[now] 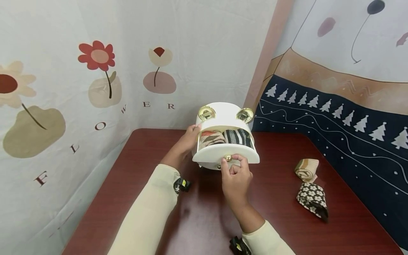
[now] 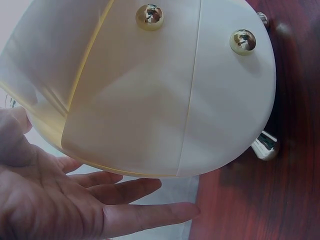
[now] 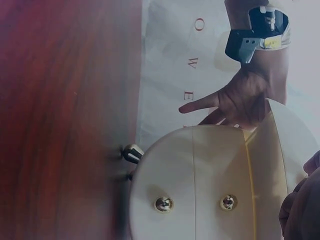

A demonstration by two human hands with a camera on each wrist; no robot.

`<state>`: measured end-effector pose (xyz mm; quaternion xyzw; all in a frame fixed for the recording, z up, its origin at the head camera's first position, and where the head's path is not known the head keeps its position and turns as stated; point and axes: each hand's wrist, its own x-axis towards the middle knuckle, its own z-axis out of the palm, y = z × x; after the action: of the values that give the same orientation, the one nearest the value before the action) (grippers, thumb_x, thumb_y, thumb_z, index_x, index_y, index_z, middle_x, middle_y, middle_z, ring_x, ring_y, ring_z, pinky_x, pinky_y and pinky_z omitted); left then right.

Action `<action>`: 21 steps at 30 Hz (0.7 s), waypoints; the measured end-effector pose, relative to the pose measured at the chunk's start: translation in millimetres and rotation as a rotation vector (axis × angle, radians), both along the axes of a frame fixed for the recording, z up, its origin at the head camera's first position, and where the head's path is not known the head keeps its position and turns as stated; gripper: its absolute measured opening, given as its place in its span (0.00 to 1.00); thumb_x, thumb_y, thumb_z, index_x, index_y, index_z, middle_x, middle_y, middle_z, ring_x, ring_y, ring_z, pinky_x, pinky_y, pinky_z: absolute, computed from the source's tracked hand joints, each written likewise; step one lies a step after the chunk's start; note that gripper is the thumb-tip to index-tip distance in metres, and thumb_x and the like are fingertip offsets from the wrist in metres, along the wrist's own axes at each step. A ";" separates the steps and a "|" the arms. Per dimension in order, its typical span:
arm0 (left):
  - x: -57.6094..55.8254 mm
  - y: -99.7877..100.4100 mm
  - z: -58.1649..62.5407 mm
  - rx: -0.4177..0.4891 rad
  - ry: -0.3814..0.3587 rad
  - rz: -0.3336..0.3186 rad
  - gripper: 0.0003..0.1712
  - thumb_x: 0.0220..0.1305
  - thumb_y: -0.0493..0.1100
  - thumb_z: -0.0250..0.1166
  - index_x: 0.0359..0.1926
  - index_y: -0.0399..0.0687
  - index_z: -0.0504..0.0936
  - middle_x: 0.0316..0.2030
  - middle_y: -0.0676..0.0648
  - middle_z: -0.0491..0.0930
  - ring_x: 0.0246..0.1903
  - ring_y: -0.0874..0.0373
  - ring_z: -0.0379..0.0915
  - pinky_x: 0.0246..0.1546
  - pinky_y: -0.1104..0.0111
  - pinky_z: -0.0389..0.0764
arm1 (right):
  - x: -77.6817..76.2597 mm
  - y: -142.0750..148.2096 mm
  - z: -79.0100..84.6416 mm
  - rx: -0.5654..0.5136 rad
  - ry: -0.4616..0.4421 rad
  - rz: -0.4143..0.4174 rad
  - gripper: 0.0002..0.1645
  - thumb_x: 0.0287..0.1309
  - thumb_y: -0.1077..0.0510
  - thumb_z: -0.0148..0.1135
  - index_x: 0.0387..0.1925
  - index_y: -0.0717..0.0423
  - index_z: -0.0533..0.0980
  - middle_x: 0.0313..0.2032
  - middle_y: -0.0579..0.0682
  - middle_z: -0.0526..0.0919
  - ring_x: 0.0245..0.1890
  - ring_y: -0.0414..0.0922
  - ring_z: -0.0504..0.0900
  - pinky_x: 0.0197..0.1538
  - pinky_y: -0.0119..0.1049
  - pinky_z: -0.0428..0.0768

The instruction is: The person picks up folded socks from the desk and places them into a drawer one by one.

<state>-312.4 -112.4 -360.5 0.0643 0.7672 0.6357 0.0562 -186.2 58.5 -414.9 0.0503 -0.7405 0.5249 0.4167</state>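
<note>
A white round-fronted drawer box with two gold bell-like domes on top stands on the table. Its top drawer is pulled out, holding a patterned rolled cloth and a black-and-white striped roll. My right hand pinches the drawer's gold knob between thumb and forefinger. Against the box's left side rests my left hand, its fingers extended along the curved wall in the left wrist view. Two lower drawers, each with a gold knob, appear closed there.
On the right of the dark red table lie a cream-and-tan rolled cloth and a black floral roll. A flower-printed hanging stands behind, and a navy tree-printed one on the right.
</note>
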 end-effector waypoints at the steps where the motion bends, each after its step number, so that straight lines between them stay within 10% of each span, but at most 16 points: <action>1: -0.4 0.4 -0.1 0.003 0.005 0.002 0.37 0.90 0.57 0.38 0.80 0.30 0.61 0.68 0.30 0.73 0.60 0.46 0.76 0.71 0.52 0.75 | -1.9 -0.2 0.5 -0.002 -0.001 -0.001 0.14 0.61 0.65 0.75 0.46 0.65 0.80 0.06 0.47 0.62 0.12 0.26 0.55 0.18 0.26 0.54; 21: -1.1 1.2 1.9 -0.001 -0.024 0.019 0.39 0.89 0.53 0.38 0.83 0.27 0.53 0.81 0.29 0.56 0.82 0.37 0.53 0.86 0.48 0.54 | -36.0 1.5 10.0 -0.012 -0.095 0.052 0.14 0.66 0.63 0.73 0.49 0.65 0.80 0.09 0.39 0.60 0.11 0.28 0.56 0.18 0.26 0.54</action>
<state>-313.4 -111.2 -358.6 0.0496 0.7674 0.6364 0.0595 -222.2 60.0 -404.9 0.0421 -0.7546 0.5419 0.3676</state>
